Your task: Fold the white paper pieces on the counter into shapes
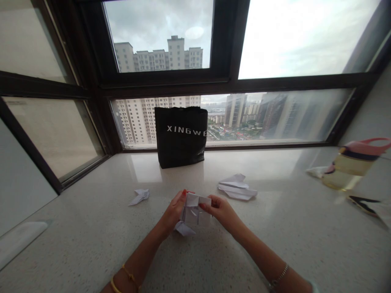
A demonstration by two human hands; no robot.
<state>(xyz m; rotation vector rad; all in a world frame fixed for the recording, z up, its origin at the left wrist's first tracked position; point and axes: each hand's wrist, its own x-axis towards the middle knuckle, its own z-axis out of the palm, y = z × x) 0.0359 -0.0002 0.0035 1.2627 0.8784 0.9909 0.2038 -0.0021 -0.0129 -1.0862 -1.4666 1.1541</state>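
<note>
Between my two hands is a piece of folded white paper (pixel 192 212) with creases and flaps. My left hand (pixel 173 212) grips its left edge, fingers closed along the side. On the opposite side, my right hand (pixel 220 209) pinches the upper right corner between thumb and fingers. Just below the left hand, a small folded white paper piece (pixel 184 229) lies on the counter. Another small paper fold (pixel 140 196) rests farther left. To the right and behind sit folded paper planes (pixel 237 187), one partly over another.
A black bag (pixel 181 138) stands upright by the window on the speckled white counter (pixel 198 268). At the right are a bottle with a pink lid (pixel 351 165) and a dark, gold-edged item (pixel 363 204). A white object (pixel 21 240) lies at the left edge.
</note>
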